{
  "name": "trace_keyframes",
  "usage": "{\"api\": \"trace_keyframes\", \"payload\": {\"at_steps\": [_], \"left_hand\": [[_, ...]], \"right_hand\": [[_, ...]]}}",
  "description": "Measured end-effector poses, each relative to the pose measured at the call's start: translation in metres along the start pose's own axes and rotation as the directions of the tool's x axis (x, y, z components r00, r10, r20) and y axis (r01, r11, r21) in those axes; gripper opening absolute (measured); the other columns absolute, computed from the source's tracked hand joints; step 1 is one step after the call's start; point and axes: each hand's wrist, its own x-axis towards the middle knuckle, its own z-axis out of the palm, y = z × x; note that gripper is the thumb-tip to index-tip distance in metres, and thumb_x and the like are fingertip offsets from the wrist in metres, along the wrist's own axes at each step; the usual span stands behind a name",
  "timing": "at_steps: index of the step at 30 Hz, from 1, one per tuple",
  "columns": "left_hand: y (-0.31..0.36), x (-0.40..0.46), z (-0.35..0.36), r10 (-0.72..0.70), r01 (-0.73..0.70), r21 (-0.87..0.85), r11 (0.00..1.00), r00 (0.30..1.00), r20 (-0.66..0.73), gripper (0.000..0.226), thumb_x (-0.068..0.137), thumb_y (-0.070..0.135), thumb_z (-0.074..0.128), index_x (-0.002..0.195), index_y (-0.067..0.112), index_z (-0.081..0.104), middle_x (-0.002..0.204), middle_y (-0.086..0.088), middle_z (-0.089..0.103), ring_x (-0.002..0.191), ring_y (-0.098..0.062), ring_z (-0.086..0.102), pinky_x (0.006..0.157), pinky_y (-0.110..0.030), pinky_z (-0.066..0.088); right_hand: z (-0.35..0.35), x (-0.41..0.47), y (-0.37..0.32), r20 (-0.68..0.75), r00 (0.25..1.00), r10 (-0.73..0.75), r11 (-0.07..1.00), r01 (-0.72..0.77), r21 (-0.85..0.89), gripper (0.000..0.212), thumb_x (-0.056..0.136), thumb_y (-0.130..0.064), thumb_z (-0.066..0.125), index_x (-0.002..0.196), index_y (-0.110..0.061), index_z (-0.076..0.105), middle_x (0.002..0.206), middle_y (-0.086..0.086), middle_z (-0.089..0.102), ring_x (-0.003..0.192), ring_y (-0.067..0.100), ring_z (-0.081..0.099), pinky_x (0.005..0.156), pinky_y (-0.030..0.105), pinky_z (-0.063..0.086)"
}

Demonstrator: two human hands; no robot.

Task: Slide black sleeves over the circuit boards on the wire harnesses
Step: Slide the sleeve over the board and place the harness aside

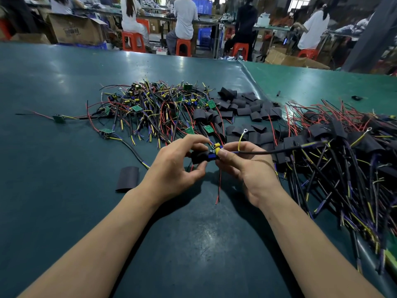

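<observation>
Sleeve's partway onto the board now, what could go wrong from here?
1. The tall yellow components on the green circuit board could catch the rim of the black sleeve that the left hand pinches.
2. The thin red wires hanging below might bunch up or bend.
3. The right hand pulling on the black cable could strain its joints.

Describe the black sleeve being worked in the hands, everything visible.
The black sleeve is a short, matte, flattened tube, likely heat-shrink. It lies roughly level above the green table, in the left hand grip. It partly covers the circuit board, whose yellow components still stick out toward the right hand.
</observation>
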Motion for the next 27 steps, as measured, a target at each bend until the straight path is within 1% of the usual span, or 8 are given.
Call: {"api": "trace_keyframes", "payload": {"at_steps": [4, 7, 10, 14, 19, 23, 25, 27], "left_hand": [[0.0014, 0.0013, -0.0003, 0.035, -0.035, -0.011, 0.999, 0.999, -0.014, 0.045, 0.075, 0.000, 0.077, 0.116, 0.009, 0.063, 0.103, 0.000, 0.070, 0.099, -0.008, 0.067, 0.091, -0.031, 0.054], [0.0017, 0.0003, -0.0009, 0.043, -0.043, 0.012, 0.999, 0.999, -0.009, 0.044, 0.075, 0.000, 0.077, 0.116, 0.009, 0.063, 0.102, 0.000, 0.071, 0.099, -0.011, 0.067, 0.090, -0.036, 0.054], [0.0016, -0.0001, -0.0005, 0.019, -0.019, 0.018, 1.000, 1.000, -0.016, 0.044, 0.075, 0.003, 0.078, 0.116, 0.011, 0.064, 0.100, 0.000, 0.071, 0.098, -0.014, 0.068, 0.088, -0.040, 0.054], [0.0010, 0.0003, 0.0008, 0.012, -0.012, -0.001, 1.000, 1.000, 0.017, 0.040, 0.076, 0.004, 0.076, 0.113, 0.011, 0.063, 0.098, 0.000, 0.071, 0.092, -0.012, 0.068, 0.084, -0.038, 0.056], [0.0010, 0.0002, 0.0015, 0.003, -0.001, -0.027, 1.000, 0.996, 0.089, 0.037, 0.076, 0.003, 0.076, 0.110, 0.011, 0.064, 0.096, 0.003, 0.071, 0.089, -0.009, 0.067, 0.083, -0.033, 0.054], [-0.0015, 0.0003, -0.0009, -0.013, 0.004, 0.075, 0.997, 0.993, 0.121, 0.044, 0.076, 0.010, 0.077, 0.118, 0.015, 0.064, 0.103, 0.002, 0.070, 0.099, -0.016, 0.065, 0.087, -0.038, 0.053], [-0.0016, 0.0004, -0.0011, -0.017, 0.001, 0.111, 0.994, 0.990, 0.142, 0.046, 0.077, 0.011, 0.077, 0.120, 0.016, 0.065, 0.103, 0.000, 0.069, 0.098, -0.020, 0.064, 0.085, -0.041, 0.053], [-0.0014, 0.0008, -0.0009, -0.018, 0.000, 0.123, 0.992, 0.989, 0.144, 0.044, 0.079, 0.009, 0.075, 0.122, 0.014, 0.065, 0.101, -0.003, 0.070, 0.096, -0.021, 0.065, 0.084, -0.042, 0.053]], "right_hand": [[-0.0009, 0.0008, 0.0018, -0.020, 1.000, -0.016, 0.998, 0.014, -0.056, 0.010, 0.077, 0.006, 0.074, 0.081, 0.000, 0.066, 0.074, 0.013, 0.073, 0.067, 0.022, 0.071, 0.064, 0.025, 0.058], [0.0007, 0.0000, 0.0043, -0.045, 0.998, -0.040, 0.995, 0.036, -0.094, 0.011, 0.076, 0.005, 0.076, 0.078, 0.000, 0.066, 0.076, 0.014, 0.072, 0.069, 0.021, 0.072, 0.065, 0.023, 0.056], [0.0009, -0.0002, 0.0057, -0.061, 0.995, -0.078, 0.990, 0.070, -0.125, 0.012, 0.075, 0.004, 0.078, 0.076, -0.002, 0.067, 0.073, 0.011, 0.072, 0.067, 0.018, 0.071, 0.064, 0.022, 0.056], [0.0027, -0.0005, 0.0070, -0.072, 0.985, -0.160, 0.956, 0.136, -0.259, 0.014, 0.076, 0.004, 0.078, 0.076, -0.006, 0.068, 0.069, 0.003, 0.071, 0.067, 0.013, 0.069, 0.068, 0.024, 0.057], [0.0027, -0.0029, 0.0032, -0.052, 0.999, -0.006, 0.997, 0.002, -0.077, 0.016, 0.076, 0.010, 0.073, 0.081, -0.003, 0.067, 0.078, 0.011, 0.071, 0.075, 0.019, 0.071, 0.070, 0.023, 0.057], [0.0047, -0.0030, 0.0026, -0.075, 0.996, 0.053, 0.998, -0.055, -0.034, 0.016, 0.076, 0.011, 0.073, 0.079, -0.004, 0.067, 0.081, 0.013, 0.072, 0.074, 0.021, 0.071, 0.070, 0.024, 0.058], [0.0055, -0.0021, 0.0027, -0.097, 0.992, 0.076, 0.997, -0.077, -0.011, 0.018, 0.077, 0.013, 0.071, 0.078, -0.005, 0.068, 0.083, 0.013, 0.072, 0.071, 0.018, 0.070, 0.065, 0.021, 0.057], [0.0055, -0.0018, 0.0023, -0.102, 0.989, 0.110, 0.994, -0.110, 0.007, 0.021, 0.077, 0.016, 0.068, 0.079, -0.005, 0.068, 0.078, 0.010, 0.072, 0.064, 0.015, 0.069, 0.058, 0.018, 0.055]]}}
